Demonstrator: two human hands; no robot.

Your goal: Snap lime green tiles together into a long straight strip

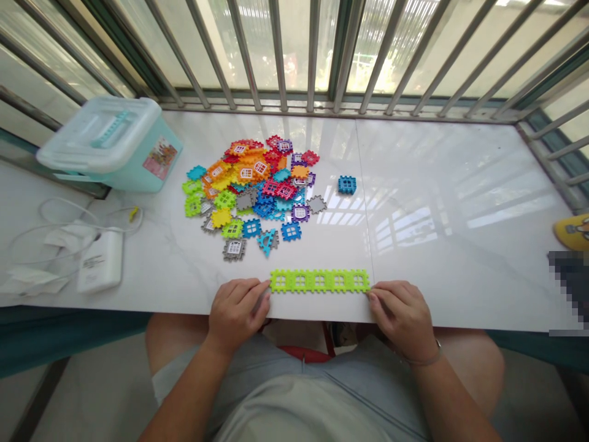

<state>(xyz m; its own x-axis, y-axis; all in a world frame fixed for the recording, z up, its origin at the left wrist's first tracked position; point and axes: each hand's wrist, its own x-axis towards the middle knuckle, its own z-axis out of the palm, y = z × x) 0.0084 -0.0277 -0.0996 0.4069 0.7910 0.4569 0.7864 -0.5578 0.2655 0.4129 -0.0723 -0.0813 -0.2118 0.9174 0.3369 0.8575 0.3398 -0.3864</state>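
A lime-green strip of interlocking building tiles (319, 281) lies along the near edge of the white table. Several window tiles joined end to end make it up. My left hand (239, 307) pinches its left end between thumb and fingers. At the opposite end, the fingertips of my right hand (399, 307) are closed on the corner. Beyond the strip is a heap of loose building tiles (251, 172) in red, orange, yellow, green, blue, purple and grey. A small blue block of tiles (346, 185) sits apart, to the right of the heap.
A mint storage box (115, 144) with a clear lid stands at the back left. Near it lie a white power bank (100, 261) and a cable. Metal window bars (278, 55) run behind the table (442, 202). A yellow object (572, 232) is at the right edge.
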